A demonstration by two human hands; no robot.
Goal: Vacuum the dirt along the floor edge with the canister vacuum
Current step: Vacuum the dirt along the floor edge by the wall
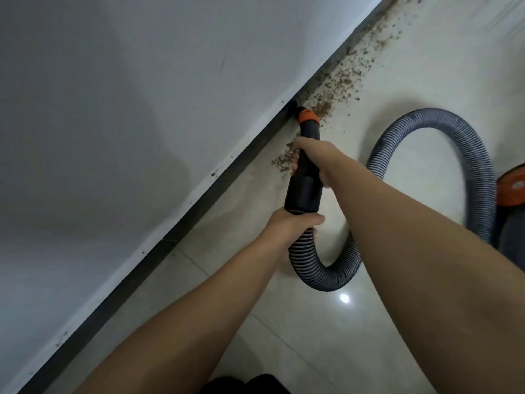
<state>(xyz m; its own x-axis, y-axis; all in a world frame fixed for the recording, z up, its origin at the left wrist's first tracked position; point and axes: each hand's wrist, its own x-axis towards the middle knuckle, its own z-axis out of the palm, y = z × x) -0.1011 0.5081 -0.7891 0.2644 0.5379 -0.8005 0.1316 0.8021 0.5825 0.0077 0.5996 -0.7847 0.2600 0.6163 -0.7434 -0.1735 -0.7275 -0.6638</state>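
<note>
Here both hands hold one black wand (308,143) whose tip, just past an orange collar (393,117), sits at the foot of the wall (113,109), pressed into the dark gap along the floor edge. The right hand (312,157) wraps the narrow upper part of the wand, and the left hand (289,223) grips where the wand's wider cuff meets the ribbed grey hose (426,132); both are clamped firmly, fingers curled round. The dirt (335,83), brown crumbs in a loose band, lies along the edge from just beside the tip away to the far right, with a smaller patch (284,160) near the right hand, on the near side of the tip. That patch looks the likeliest thing to be missed if the wand only travels farther along. The hose makes a single big loop on the tiled floor (355,336) toward the one canister (511,194), which shows orange and grey at the right edge; reaching farther could tighten that loop and tug the canister, or drag the hose through loose crumbs and scatter them. Holding the tip too high in the gap might skip the grit spread out on the tiles. Counted: two hands, one wand, one hose, one canister, one long dirt band and one small patch.
</note>
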